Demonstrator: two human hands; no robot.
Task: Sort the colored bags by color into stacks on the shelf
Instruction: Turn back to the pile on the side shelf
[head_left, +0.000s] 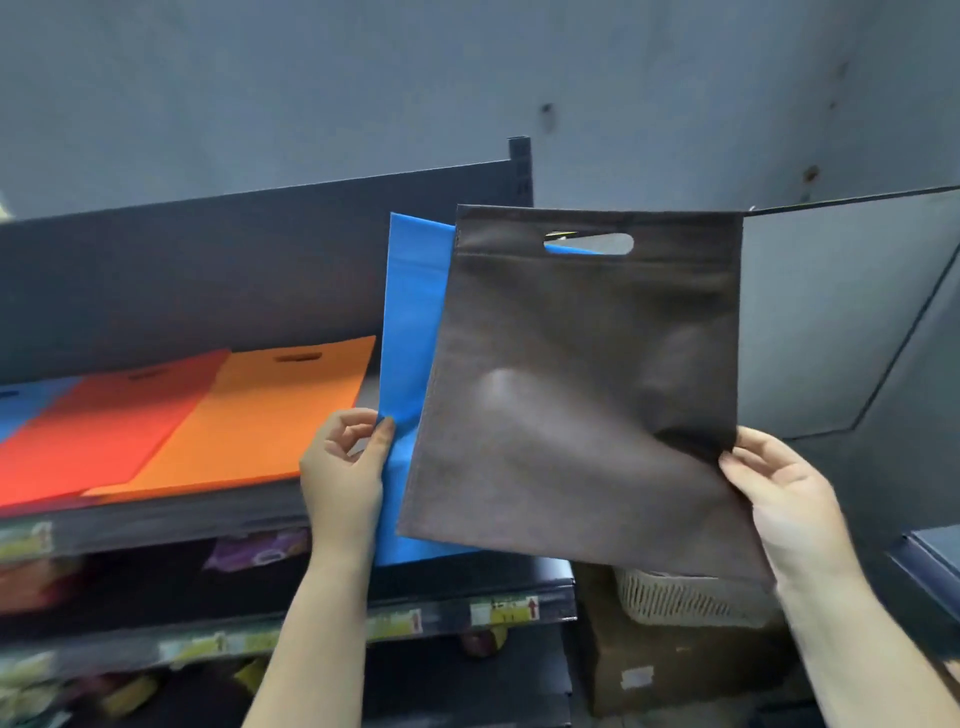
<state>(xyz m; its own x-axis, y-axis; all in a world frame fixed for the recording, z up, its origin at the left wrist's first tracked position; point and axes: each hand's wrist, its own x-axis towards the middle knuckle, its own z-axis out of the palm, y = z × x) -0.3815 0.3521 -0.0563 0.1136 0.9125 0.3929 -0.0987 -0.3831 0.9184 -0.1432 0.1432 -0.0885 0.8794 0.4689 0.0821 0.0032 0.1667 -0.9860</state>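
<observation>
Nearest, the right hand (779, 493) pinches the lower right edge of a brown bag (576, 395), thumb in front and the other fingers behind the cloth, where they seem to push it into soft bulges. The left hand (343, 467) pinches the left edge of a blue bag (410, 322), thumb on the cloth and the other fingers loosely curled. The brown bag stands upright between the two sets of fingers and overlaps most of the blue one behind it. It is flat, matte, stitched along its sides, with an oval handle slot near the top.

Beyond the left fingers, on the shelf (156, 514), lie an orange bag (270, 415), a red bag (98, 431) and another blue one (26, 405) at the far left. I judge the sorting partly done: three colours are laid down, and both held bags are not yet placed.
</observation>
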